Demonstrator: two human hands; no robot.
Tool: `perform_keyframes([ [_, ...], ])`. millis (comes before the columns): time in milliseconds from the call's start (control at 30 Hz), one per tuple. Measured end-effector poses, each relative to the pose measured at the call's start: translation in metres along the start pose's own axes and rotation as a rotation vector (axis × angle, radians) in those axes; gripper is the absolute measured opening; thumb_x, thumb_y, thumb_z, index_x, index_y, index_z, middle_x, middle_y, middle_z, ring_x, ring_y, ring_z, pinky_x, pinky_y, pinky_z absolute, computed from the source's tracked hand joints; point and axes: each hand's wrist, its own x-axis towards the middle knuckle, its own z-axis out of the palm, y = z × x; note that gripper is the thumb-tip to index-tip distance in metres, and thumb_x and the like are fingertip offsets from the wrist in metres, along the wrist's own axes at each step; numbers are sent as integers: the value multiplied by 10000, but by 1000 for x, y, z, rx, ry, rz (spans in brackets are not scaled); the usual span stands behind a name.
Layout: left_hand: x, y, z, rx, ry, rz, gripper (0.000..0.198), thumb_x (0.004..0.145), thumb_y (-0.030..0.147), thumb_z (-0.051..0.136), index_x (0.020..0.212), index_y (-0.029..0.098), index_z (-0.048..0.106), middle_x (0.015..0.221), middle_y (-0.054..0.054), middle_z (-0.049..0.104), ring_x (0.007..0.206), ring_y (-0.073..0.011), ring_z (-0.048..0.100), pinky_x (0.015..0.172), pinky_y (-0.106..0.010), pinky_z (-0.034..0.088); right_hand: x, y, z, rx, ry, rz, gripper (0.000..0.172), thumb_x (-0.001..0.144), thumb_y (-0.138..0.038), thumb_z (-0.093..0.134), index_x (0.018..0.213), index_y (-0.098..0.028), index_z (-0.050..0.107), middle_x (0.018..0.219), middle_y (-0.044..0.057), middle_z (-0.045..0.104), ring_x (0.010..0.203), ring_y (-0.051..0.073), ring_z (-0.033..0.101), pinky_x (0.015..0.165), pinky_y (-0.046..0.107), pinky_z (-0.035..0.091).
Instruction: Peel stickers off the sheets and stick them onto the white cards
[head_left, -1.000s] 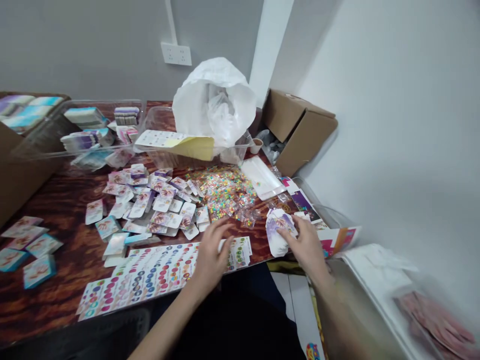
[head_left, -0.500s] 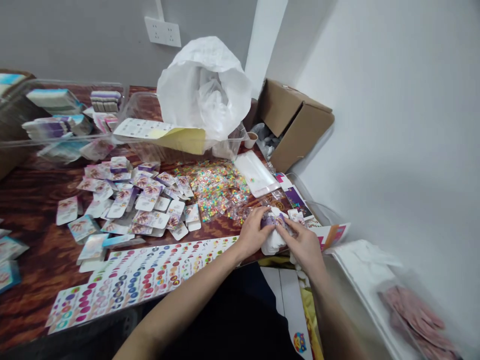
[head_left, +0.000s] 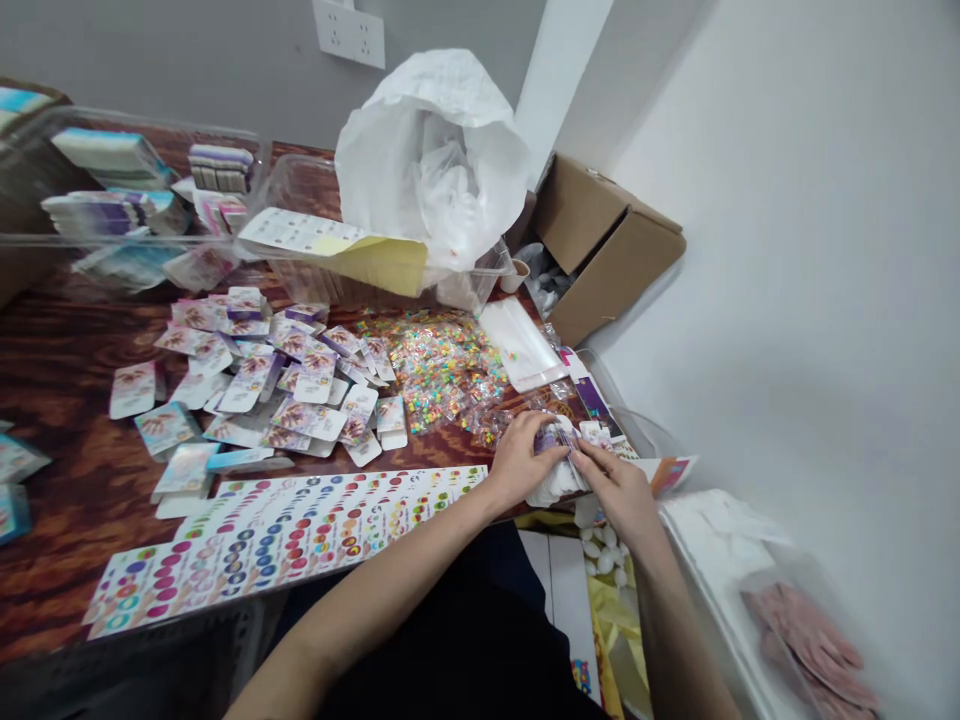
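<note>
At the table's front right edge, my left hand (head_left: 523, 458) wraps round the left side of a bundle of small purple-and-white printed cards (head_left: 555, 482), which look like flat-folded cartons. From the other side my right hand (head_left: 616, 488) grips the same bundle, fingers bent over its top. Partly covered by my fingers, the bundle's exact shape is hard to make out. Just beyond my hands lie small clear packets of colourful pieces (head_left: 450, 370). Left of these is a loose heap of small folded cartons (head_left: 300, 375). Sheets of round nail stickers (head_left: 300, 540) run along the front edge.
Clear plastic bins (head_left: 300, 275) stand at the back, one under a large white bag (head_left: 375, 150). An open cardboard box (head_left: 626, 230) leans by the wall. Clear sleeves (head_left: 523, 345) lie near it. At right is a white container (head_left: 697, 520) beside bagged pink gloves (head_left: 806, 635).
The camera view has shifted slightly, so the back of the table sits higher. Both hands stay on the card bundle, with the fingers slightly rearranged and the purple edges showing more clearly.
</note>
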Motion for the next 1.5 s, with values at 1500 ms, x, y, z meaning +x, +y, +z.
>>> perform_keyframes([
  [1500, 3, -2, 25, -48, 137, -218, 375, 822, 158, 539, 1195, 198, 519, 1234, -87, 572, 1204, -238, 495, 1060, -388, 376, 1, 17, -69, -491, -240, -490, 459, 904, -197, 353, 1221, -302, 667, 1121, 64, 705, 972, 232, 676, 754, 342, 549],
])
